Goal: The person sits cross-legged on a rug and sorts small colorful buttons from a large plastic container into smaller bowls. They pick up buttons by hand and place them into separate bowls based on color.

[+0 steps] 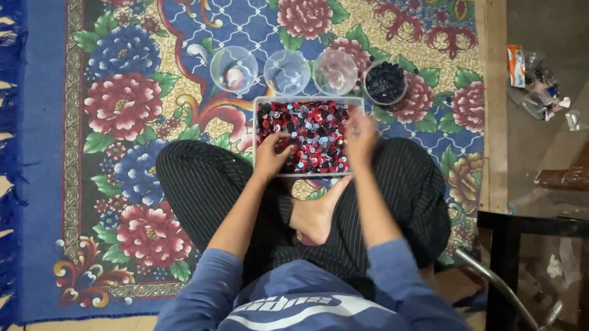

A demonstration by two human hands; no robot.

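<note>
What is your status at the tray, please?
Both hands in tray: left hand, right hand on mixed pieces. Four cups beyond. Nothing blocking.

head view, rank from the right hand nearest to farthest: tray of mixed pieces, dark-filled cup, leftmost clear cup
1. tray of mixed pieces, directly under the right hand
2. dark-filled cup, just beyond the hand, at the row's right end
3. leftmost clear cup, at the row's far left end

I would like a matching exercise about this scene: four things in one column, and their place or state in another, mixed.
1. tray
2. dark bowl
3. left hand
4. leftmost clear bowl

a. far right of the bowl row
b. holds red, blue and black pieces
c. at the tray's near left edge
d. far left of the bowl row

Pairs: 1-b, 2-a, 3-c, 4-d
</note>
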